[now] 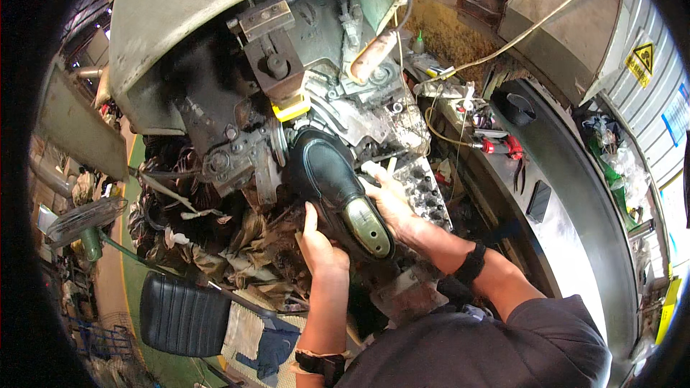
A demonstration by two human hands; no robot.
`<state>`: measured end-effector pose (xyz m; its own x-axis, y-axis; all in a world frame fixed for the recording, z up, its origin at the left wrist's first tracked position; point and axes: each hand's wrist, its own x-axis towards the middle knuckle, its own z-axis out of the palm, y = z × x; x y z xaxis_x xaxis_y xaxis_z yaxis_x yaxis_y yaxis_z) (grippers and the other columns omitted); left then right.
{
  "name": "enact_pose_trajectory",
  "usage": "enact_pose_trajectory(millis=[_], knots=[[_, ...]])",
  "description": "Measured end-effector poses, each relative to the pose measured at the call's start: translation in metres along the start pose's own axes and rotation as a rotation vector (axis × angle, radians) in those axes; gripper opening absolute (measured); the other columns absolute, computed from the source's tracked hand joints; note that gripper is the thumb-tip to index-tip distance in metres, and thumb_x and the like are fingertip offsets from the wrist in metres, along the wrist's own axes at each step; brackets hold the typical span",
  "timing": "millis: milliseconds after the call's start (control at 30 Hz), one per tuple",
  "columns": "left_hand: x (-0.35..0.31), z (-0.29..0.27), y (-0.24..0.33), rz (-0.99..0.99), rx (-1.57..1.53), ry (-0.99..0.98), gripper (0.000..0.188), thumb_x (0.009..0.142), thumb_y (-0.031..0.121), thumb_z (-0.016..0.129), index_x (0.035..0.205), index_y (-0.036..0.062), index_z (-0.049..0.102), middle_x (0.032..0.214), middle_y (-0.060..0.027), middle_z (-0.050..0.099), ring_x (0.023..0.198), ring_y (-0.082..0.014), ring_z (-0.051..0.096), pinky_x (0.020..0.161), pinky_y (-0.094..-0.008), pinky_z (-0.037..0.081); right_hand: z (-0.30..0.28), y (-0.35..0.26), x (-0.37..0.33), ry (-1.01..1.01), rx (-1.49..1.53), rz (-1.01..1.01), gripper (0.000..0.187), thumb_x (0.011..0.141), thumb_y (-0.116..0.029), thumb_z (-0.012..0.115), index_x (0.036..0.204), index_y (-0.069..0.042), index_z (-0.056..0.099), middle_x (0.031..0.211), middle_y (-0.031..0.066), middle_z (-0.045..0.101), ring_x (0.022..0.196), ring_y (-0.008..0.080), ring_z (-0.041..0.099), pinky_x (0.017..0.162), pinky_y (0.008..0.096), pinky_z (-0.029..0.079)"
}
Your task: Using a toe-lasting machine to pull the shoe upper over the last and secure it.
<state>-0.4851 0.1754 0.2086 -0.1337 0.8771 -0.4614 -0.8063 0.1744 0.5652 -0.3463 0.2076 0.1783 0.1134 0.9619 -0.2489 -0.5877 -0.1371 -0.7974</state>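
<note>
Clasping the black shoe from either side, the left hand and right hand held it aimed far-left at the machine; a dark phone lay on the right surface.

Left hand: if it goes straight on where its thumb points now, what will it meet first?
Most likely the black shoe, just ahead of the left hand; depth is unclear, so it might pass underneath.
</note>
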Motion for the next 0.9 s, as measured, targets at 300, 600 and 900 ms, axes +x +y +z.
enact_pose_trajectory(millis=[300, 600, 900], knots=[[0.042, 0.008, -0.012, -0.023, -0.132, 0.072, 0.037, 0.103, 0.034, 0.052, 0.123, 0.005, 0.064, 0.123, -0.0083, 0.068, 0.109, -0.0252, 0.065, 0.1, -0.0411, 0.05, 0.005, 0.008, 0.037, 0.114, -0.427, -0.175, 0.063, 0.085, -0.021, 0.076, 0.14, -0.003, 0.051, 0.151, 0.0201, 0.042, 0.152, 0.03, 0.014, 0.123, 0.037, -0.006], [0.047, 0.01, -0.011, -0.084, -0.209, 0.042, 0.037, 0.103, 0.032, 0.051, 0.123, 0.0044, 0.064, 0.123, -0.0092, 0.068, 0.108, -0.026, 0.065, 0.098, -0.0406, 0.05, -0.003, 0.02, 0.048, 0.063, -0.318, -0.155, 0.064, 0.086, -0.02, 0.076, 0.142, -0.003, 0.05, 0.151, 0.0184, 0.045, 0.153, 0.0292, 0.003, 0.122, 0.0366, -0.011], [0.077, -0.011, -0.033, 0.012, -0.233, 0.072, 0.035, 0.101, 0.027, 0.057, 0.122, -0.0003, 0.064, 0.124, -0.0094, 0.067, 0.111, -0.0245, 0.064, 0.101, -0.0395, 0.048, -0.012, 0.027, 0.06, -0.019, -0.246, -0.232, 0.082, 0.086, -0.015, 0.076, 0.153, -0.001, 0.031, 0.155, 0.0166, 0.037, 0.148, 0.0179, 0.025, 0.121, 0.0357, -0.013]])
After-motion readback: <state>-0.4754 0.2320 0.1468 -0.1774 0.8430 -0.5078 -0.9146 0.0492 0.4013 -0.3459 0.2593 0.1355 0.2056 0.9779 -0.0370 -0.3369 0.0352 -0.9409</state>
